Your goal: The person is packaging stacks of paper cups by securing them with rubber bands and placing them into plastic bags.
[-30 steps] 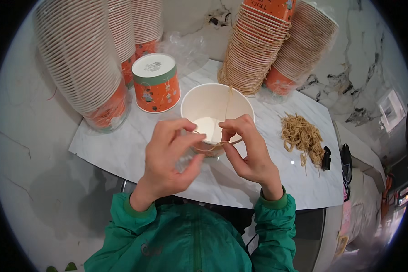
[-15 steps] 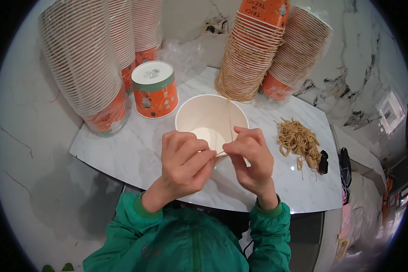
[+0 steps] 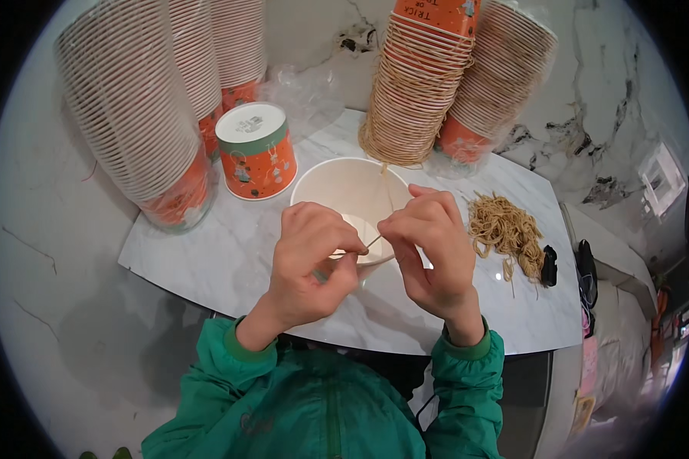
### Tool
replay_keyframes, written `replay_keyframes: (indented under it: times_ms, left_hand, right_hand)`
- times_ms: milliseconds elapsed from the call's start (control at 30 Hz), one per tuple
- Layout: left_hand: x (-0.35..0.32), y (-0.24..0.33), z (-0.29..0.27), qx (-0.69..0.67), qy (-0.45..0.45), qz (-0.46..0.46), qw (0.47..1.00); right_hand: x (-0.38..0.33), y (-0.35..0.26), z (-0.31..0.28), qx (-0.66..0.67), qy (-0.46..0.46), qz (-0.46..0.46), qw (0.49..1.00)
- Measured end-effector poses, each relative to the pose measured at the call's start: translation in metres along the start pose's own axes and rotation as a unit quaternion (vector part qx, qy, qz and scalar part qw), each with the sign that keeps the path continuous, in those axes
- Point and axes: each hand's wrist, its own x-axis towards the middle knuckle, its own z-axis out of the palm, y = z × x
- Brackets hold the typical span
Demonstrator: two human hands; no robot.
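A white-lined paper bucket (image 3: 318,186) stands upright on the marble-patterned table, its mouth facing me. My left hand (image 3: 308,264) and my right hand (image 3: 438,249) meet over its near rim. Thumb and forefinger of each hand pinch a thin tan cord (image 3: 373,241), a short piece stretched between the fingertips. Another length of the same cord runs from the bucket's far rim down toward my right hand. My hands cover part of the bucket's near side.
Left of the bucket, an orange bucket with a green band (image 3: 257,161) rests upside down. Tall wrapped bucket stacks (image 3: 126,107) rise behind it. At back right are a corded bucket stack (image 3: 415,88) and a wrapped one (image 3: 501,69). A cord pile (image 3: 505,229) lies right, beside a black object (image 3: 549,266).
My hands have drawn slightly apart, the right one shifting right. More of the cord between the fingertips shows now. The view has shifted a little.
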Motion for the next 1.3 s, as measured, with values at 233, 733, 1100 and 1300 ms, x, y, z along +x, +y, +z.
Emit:
replay_keyframes:
  times_ms: [233,733,1100,1300]
  left_hand:
    - [0.008,0.004,0.0,-0.146,-0.019,-0.085,0.985]
    - [0.02,0.017,0.004,-0.179,-0.027,-0.126,0.975]
    - [0.013,0.022,0.024,-0.087,0.061,-0.109,0.988]
    - [-0.006,0.035,0.028,0.033,0.069,-0.098,0.992]
  right_hand:
    - [0.001,0.001,0.004,-0.013,0.005,-0.005,1.0]
    - [0.002,0.001,0.009,-0.015,0.079,0.034,0.996]
    - [-0.002,-0.01,0.007,-0.084,0.121,0.046,0.988]
    - [-0.001,0.005,-0.016,-0.076,0.195,0.089,0.974]
